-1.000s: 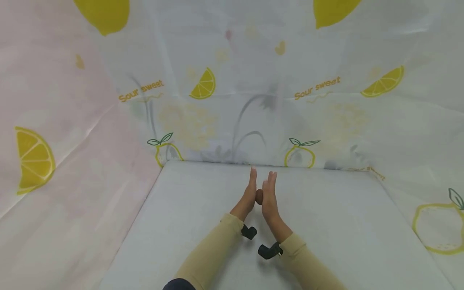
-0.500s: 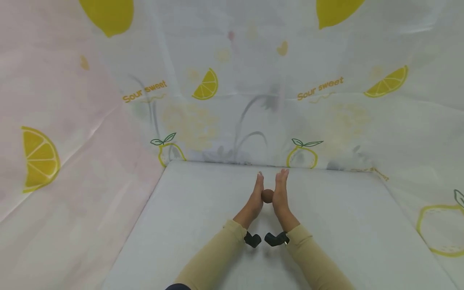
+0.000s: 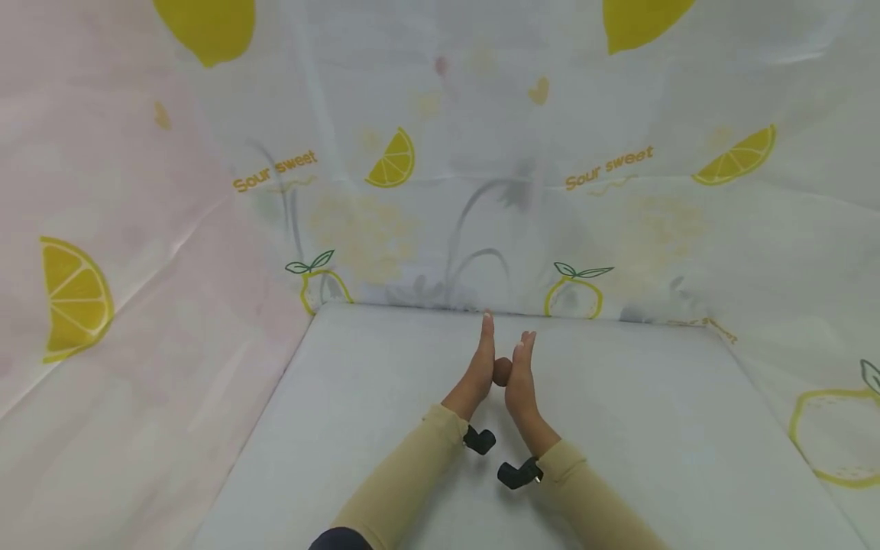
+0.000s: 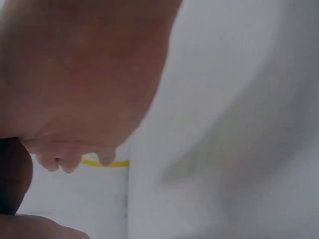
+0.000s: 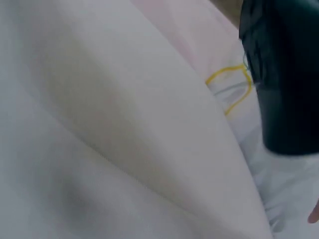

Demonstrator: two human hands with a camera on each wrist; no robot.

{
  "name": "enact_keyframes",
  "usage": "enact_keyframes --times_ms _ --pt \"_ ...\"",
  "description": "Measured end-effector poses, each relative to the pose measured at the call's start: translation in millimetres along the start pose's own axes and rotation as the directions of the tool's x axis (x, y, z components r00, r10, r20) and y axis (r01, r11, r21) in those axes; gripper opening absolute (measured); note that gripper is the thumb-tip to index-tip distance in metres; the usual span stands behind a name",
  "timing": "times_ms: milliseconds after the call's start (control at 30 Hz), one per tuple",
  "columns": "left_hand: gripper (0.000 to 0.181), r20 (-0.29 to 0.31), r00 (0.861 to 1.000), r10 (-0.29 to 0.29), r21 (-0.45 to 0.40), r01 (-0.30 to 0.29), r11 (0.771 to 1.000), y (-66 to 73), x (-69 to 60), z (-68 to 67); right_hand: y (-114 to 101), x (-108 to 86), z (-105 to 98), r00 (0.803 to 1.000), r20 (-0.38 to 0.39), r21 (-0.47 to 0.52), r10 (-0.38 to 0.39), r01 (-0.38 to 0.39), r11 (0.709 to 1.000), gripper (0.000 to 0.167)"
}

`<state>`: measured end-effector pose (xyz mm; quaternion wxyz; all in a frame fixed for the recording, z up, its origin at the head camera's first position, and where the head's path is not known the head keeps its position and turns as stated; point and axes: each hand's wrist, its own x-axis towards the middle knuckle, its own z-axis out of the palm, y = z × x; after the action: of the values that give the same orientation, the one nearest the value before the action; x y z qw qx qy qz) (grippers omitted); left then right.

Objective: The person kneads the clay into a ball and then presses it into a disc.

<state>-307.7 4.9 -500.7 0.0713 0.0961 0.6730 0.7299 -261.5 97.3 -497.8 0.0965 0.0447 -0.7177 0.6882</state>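
Note:
A small brown ball (image 3: pixel 503 372), smooth and roundish, sits between the two palms above the white table. On its left, my left hand (image 3: pixel 477 368) presses its flat palm against it, fingers straight and pointing away from me. From the other side my right hand (image 3: pixel 521 388) touches it with a flat palm, its fingertips a little nearer to me than the left ones. In the left wrist view the dark ball (image 4: pixel 14 174) shows at the left edge under the left hand (image 4: pixel 79 74). Only a fingertip (image 5: pixel 314 215) appears in the right wrist view; the ball is out of sight there.
The white tabletop (image 3: pixel 357 397) lies below the hands, with their shadows on it. A lemon-printed sheet (image 3: pixel 440 191) rises behind and at both sides. Black wrist-camera mounts, one left (image 3: pixel 480 440) and one right (image 3: pixel 519 474), stick inward from the sleeves.
The hands slide back and forth against each other with the ball between them. Since half a second ago the left hand has moved forward and the right hand back toward me.

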Motion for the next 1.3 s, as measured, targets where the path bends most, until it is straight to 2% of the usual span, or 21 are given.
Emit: enact_keyframes --times_ms 133,267,467,633,800,900,1133,1233,1300 --pt "0.082 -0.064 0.997 -0.039 0.024 0.041 0.999 -7.0 1.4 -2.4 -10.2 -7.8 6.7 0.999 0.015 -0.013 -0.042 0.042 0.999 0.062" --pt "0.080 -0.079 0.996 -0.030 0.015 0.031 0.999 -14.7 2.5 -4.3 -7.7 -4.8 7.3 0.998 0.016 -0.032 -0.057 0.057 0.998 0.061" --pt "0.080 -0.057 0.998 -0.027 0.047 0.030 0.998 -21.6 -5.0 -2.2 8.1 17.7 1.4 0.998 0.010 -0.020 -0.069 0.070 0.997 0.064" --pt "0.077 0.006 1.000 -0.030 0.084 0.029 0.996 -26.8 -13.7 4.8 9.5 31.8 -8.1 0.999 -0.041 -0.006 -0.031 0.031 1.000 0.071" --pt "0.080 0.089 0.996 0.007 0.049 -0.011 0.999 -22.2 -18.9 9.4 15.9 39.5 -18.0 0.995 -0.085 0.005 0.047 -0.047 0.999 0.076" --pt "0.083 0.114 0.993 0.036 0.024 -0.039 0.999 -16.2 -18.9 10.6 21.4 39.3 -22.5 0.993 -0.095 0.006 0.071 -0.071 0.997 0.078" --pt "0.093 0.068 0.995 0.073 -0.112 -0.065 0.992 -1.0 -7.6 10.1 34.1 25.1 -20.7 0.996 -0.074 -0.016 0.053 -0.054 0.998 0.068" --pt "0.097 0.034 0.998 0.058 -0.121 -0.054 0.991 1.3 -2.8 8.3 29.8 14.9 -14.6 0.998 -0.061 0.001 0.028 -0.028 1.000 0.062" --pt "0.098 0.009 1.000 0.028 -0.104 -0.027 0.994 1.1 -0.8 6.2 18.1 6.0 -8.6 0.999 -0.039 0.020 -0.007 0.008 1.000 0.061"
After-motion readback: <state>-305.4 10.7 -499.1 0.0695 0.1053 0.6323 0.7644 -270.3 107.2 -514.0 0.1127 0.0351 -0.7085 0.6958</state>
